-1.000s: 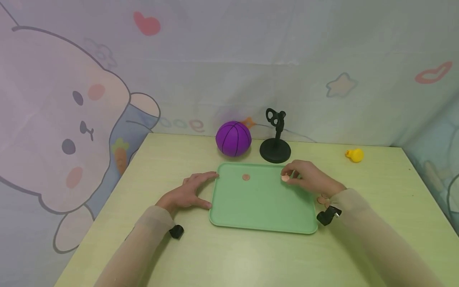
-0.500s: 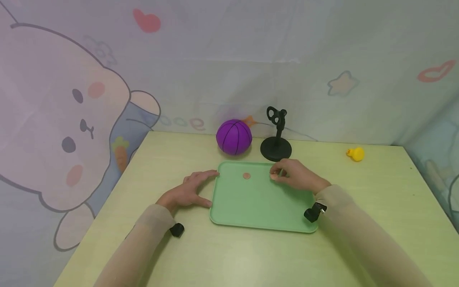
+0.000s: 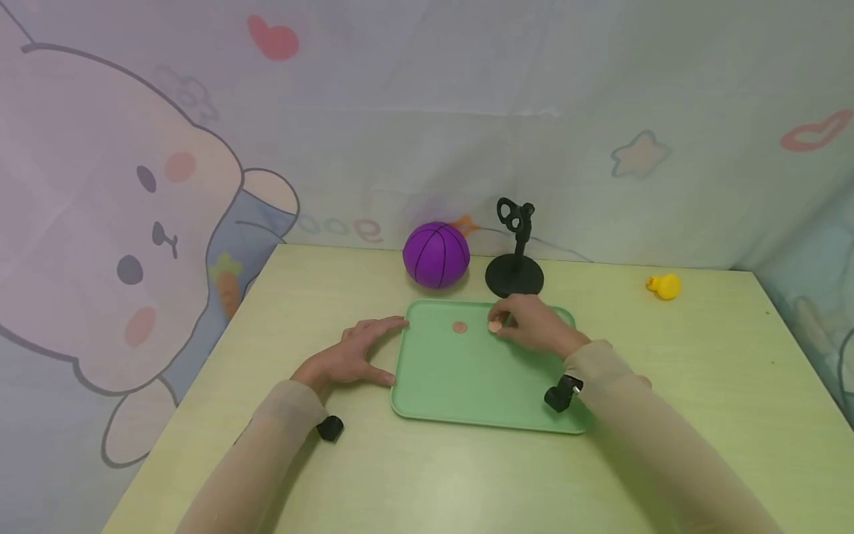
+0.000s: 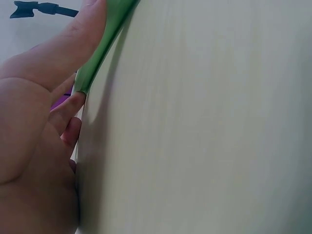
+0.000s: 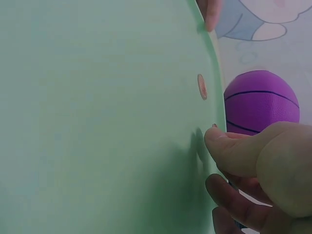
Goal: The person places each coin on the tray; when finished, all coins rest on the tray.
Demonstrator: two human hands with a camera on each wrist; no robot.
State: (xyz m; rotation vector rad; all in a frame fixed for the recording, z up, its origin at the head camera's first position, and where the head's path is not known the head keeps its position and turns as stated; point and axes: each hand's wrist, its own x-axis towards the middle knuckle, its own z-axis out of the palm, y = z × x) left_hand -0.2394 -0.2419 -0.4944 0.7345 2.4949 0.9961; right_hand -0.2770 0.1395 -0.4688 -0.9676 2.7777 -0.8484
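A light green tray [image 3: 460, 382] lies on the table, with one copper coin [image 3: 459, 327] flat near its back edge. My right hand [image 3: 537, 326] pinches another copper coin [image 3: 494, 326] between thumb and fingertips, above the tray just right of the first. In the right wrist view only a sliver of the held coin [image 5: 214, 126] shows past the thumb. My left hand [image 3: 343, 357] has its thumb and index finger spread, their tips touching the tray's left rim. The left wrist view shows fingers at the green rim [image 4: 100, 53].
Behind the tray stand a purple basketball [image 3: 437, 256] and a black stand [image 3: 514, 275] with a round base. A small yellow object [image 3: 664, 286] lies at the back right. By the right sleeve, a bit of a copper-coloured piece [image 3: 644, 380] peeks out.
My right hand has moved left over the tray, carrying the pinched coin closer to the one lying there. The left hand has stayed at the rim.
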